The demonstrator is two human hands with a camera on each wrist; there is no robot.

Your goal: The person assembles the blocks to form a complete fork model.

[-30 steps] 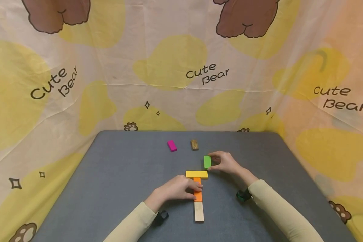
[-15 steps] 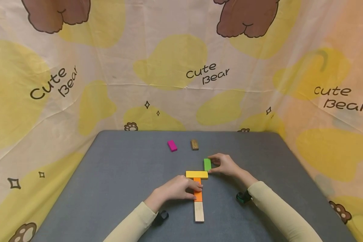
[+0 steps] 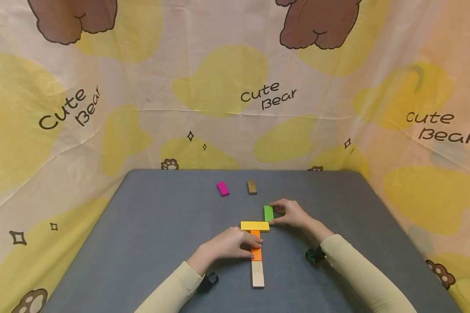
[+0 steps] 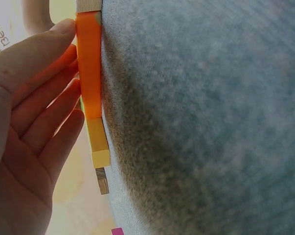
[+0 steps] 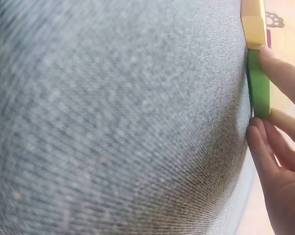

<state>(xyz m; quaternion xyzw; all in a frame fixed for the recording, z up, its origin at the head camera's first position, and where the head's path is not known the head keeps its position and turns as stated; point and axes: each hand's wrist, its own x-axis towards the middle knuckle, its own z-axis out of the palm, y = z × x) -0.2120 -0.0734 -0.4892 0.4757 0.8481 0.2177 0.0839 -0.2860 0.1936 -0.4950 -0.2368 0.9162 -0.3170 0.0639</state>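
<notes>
In the head view several small flat blocks lie on a grey table. A yellow block (image 3: 254, 226) crosses the far end of an orange block (image 3: 256, 252), and a pale wooden block (image 3: 257, 274) continues the line toward me. My left hand (image 3: 228, 243) rests on the orange block; in the left wrist view its long fingers (image 4: 54, 105) lie fairly straight against it. My right hand (image 3: 293, 214) pinches a green block (image 3: 268, 213) by its two ends. That green block stands lengthwise at the yellow block's right end, touching it in the right wrist view.
A magenta block (image 3: 223, 189) and a dark wood-grain block (image 3: 252, 187) lie farther back on the grey tabletop (image 3: 172, 208). A printed cloth (image 3: 219, 95) hangs around the table's back and sides. Dark straps are on both wrists.
My right hand has brought the green block slightly toward me, up to the yellow block's right end, and then kept still. The left hand and the other blocks have not moved.
</notes>
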